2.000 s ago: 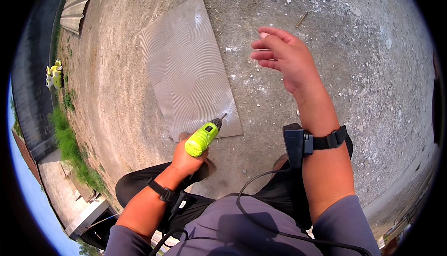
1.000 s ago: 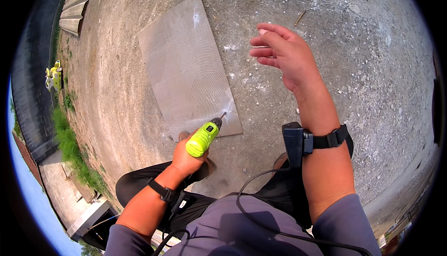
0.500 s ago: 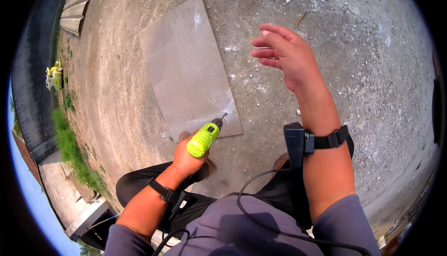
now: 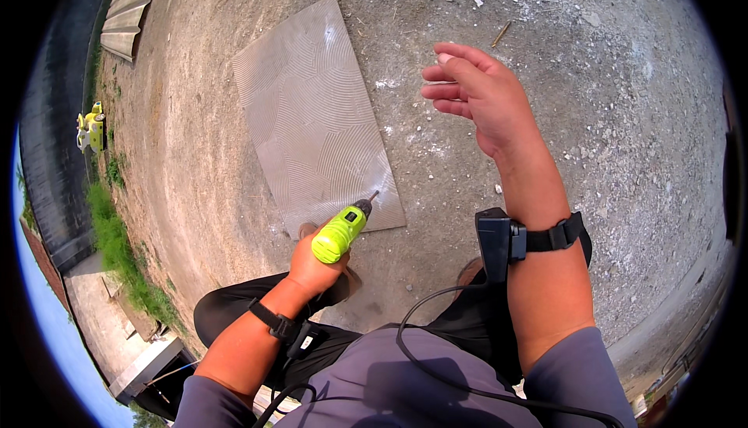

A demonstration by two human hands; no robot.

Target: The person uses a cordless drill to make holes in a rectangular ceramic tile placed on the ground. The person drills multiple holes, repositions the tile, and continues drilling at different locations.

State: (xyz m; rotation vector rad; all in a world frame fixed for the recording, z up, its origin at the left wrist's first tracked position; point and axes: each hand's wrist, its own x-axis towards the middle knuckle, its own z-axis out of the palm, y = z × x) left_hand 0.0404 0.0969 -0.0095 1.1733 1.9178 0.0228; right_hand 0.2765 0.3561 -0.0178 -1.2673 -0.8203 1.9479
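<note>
My left hand (image 4: 315,262) is wrapped round the grip of a lime-green power drill (image 4: 338,235), with its fingers mostly hidden behind the tool. The drill's bit points up and to the right, over the near right corner of a grey tile (image 4: 312,116) with curved ridges. White dust marks that corner near the bit's tip; whether the tip touches the tile I cannot tell. Raised over the ground to the right of the tile, my right hand (image 4: 483,97) is empty, its fingers bent and apart.
Gritty ground (image 4: 608,116) with scattered pale chips surrounds the tile. Far left are a yellow toy vehicle (image 4: 91,126), a corrugated sheet (image 4: 128,11) and green weeds (image 4: 117,249). A black cable (image 4: 413,342) runs from the box (image 4: 492,243) on my right forearm across my lap.
Almost nothing differs. Both hands, the drill and the tile keep their places, apart from a tiny shift of the view.
</note>
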